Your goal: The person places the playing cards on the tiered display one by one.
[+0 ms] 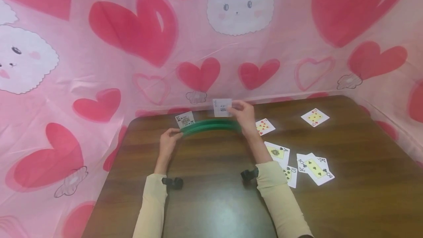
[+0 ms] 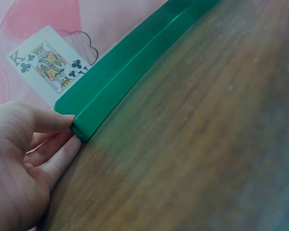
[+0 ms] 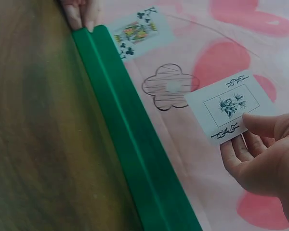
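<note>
A curved green card holder (image 1: 211,124) stands near the far edge of the table. My left hand (image 1: 168,143) pinches its left end between thumb and fingers, as the left wrist view shows closely. Behind the holder's left end a king of clubs (image 2: 50,65) stands upright and tilted, its lower edge hidden by the green rail. My right hand (image 1: 243,116) pinches a black-and-white joker card (image 3: 221,103) by one edge. Its printed side faces me, and it is held above and behind the holder, apart from the king.
Right of the holder lie a heart card (image 1: 265,127), a diamond card (image 1: 315,117), an ace (image 1: 279,151) over a ten (image 1: 290,175), and overlapping club cards (image 1: 315,168). Pink heart-patterned fabric (image 1: 228,50) hangs along the far edge of the brown table (image 1: 211,201).
</note>
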Demonstrator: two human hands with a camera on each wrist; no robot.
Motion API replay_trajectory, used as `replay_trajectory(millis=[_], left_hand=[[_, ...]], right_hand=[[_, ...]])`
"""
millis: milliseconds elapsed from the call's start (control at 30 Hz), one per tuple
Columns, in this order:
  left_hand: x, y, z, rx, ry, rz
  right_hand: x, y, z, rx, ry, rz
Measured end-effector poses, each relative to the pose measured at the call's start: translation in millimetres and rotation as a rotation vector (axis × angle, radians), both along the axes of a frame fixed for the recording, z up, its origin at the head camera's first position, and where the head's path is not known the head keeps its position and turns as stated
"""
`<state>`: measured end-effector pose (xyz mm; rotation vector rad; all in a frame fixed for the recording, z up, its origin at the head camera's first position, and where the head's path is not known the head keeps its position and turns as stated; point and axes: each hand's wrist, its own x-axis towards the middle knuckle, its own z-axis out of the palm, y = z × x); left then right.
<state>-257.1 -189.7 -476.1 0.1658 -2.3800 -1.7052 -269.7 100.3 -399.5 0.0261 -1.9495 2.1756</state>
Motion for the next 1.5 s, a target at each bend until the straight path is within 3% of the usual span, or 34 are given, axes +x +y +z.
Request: replay_trajectory(millis=[600,933,1233,1500], left_hand=[[-0.7,3.3,-0.7,-0.020,-0.009,-0.004],[0.1,2.0,-1.6,-0.045,0.005,-0.018],[-1.2,2.3,1.5,-0.016,-0.014,-0.022],[-1.7,2.5,-1.4,-0.003,0.002,-0.012]], right_hand=[[-4.1,-8,-11.6,0.020,-0.032,0.009],[-3.0,-14,-13.7,0.125,-0.043,-0.008],[0.8,-23,-12.3,0.169,-0.030,0.039],[-1.7,-36,-23.7,0.238,0.001,0.088]])
